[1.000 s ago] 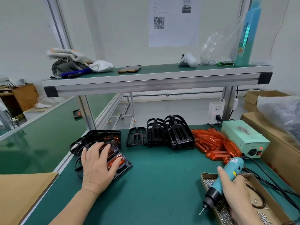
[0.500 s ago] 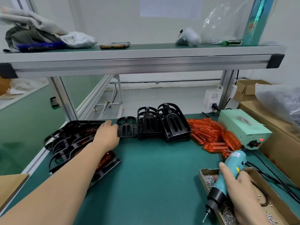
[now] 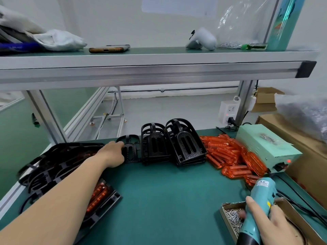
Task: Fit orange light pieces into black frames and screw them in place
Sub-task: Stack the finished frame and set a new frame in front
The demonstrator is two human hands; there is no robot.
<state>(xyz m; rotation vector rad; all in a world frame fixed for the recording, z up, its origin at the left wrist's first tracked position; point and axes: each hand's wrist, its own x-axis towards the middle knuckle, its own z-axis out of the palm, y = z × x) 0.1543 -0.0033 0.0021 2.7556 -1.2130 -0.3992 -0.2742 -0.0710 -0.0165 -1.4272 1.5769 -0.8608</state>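
Status: left hand [image 3: 113, 153] on black frame [image 3: 130, 151], right hand [image 3: 271, 226] on screwdriver [image 3: 260, 196].
Left fingers [image 3: 119, 144] curl over the frame rim, well left of the power unit [image 3: 265, 147]; orange light pieces [image 3: 230, 156] heaped just beside that unit; screwdriver firmly gripped, nearer than it.

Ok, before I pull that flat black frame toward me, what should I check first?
1. Left hand on the black frame: cannot tell; fingers reach its left edge, grip unclear.
2. Orange light pieces at hand: ok; piled right of the frame stacks.
3. Screwdriver held: ok; right hand grips it.
4. Screws available: ok; cardboard box under that hand holds them.
5. Power supply on: ok; red lamp glows.
6. Bare mat to work on: ok; centre is free.
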